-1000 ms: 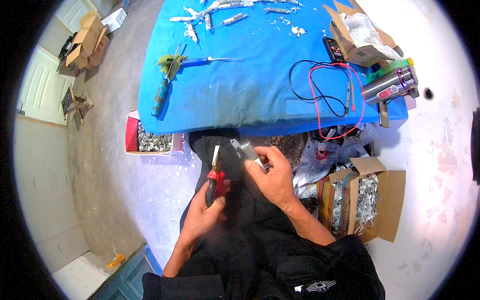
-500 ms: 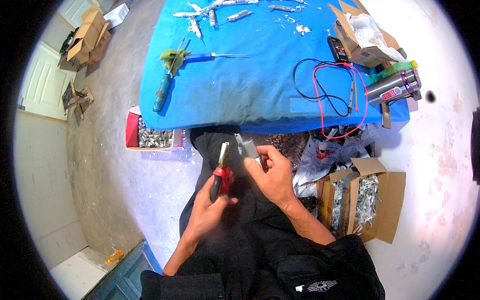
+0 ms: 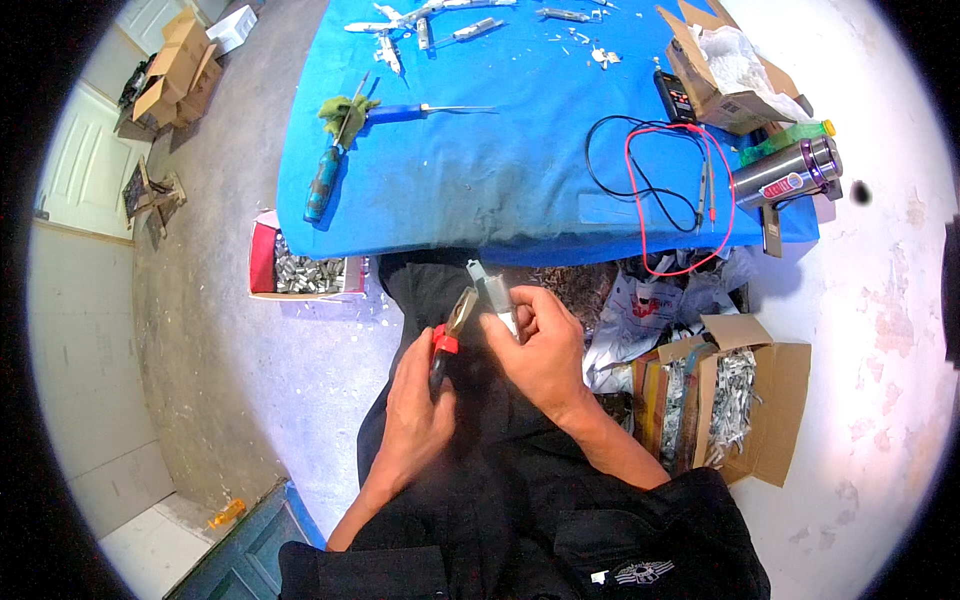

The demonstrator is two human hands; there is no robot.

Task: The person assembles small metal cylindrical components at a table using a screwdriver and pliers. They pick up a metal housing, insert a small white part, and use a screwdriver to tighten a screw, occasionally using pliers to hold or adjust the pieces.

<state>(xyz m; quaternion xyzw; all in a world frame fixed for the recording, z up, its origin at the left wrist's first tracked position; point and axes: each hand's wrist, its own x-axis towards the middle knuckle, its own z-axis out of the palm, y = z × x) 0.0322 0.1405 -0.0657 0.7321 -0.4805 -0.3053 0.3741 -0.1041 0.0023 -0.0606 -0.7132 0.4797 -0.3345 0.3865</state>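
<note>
My left hand [image 3: 415, 410] is closed round the red and black handles of a pair of pliers [image 3: 446, 340], whose metal jaws point up and to the right. Between the thumb and fingers of my right hand [image 3: 545, 345] is a small silver-grey metal piece [image 3: 492, 290] with a white lower part. The jaw tips lie right beside the left edge of that piece; whether they touch it I cannot tell. Both hands are above my dark-clothed lap, just in front of the table's near edge.
On the blue-covered table [image 3: 420, 180] lie two screwdrivers [image 3: 322, 185], a meter [image 3: 675, 97] with red and black leads, a steel flask [image 3: 785, 175] and several white-grey pieces. Boxes of metal bits stand below, a red-sided one [image 3: 262, 260] left and a cardboard one [image 3: 785, 410] right.
The pliers have tilted to the right and their jaws have come close to the metal piece. My left hand has turned with them; my right hand has barely moved.
</note>
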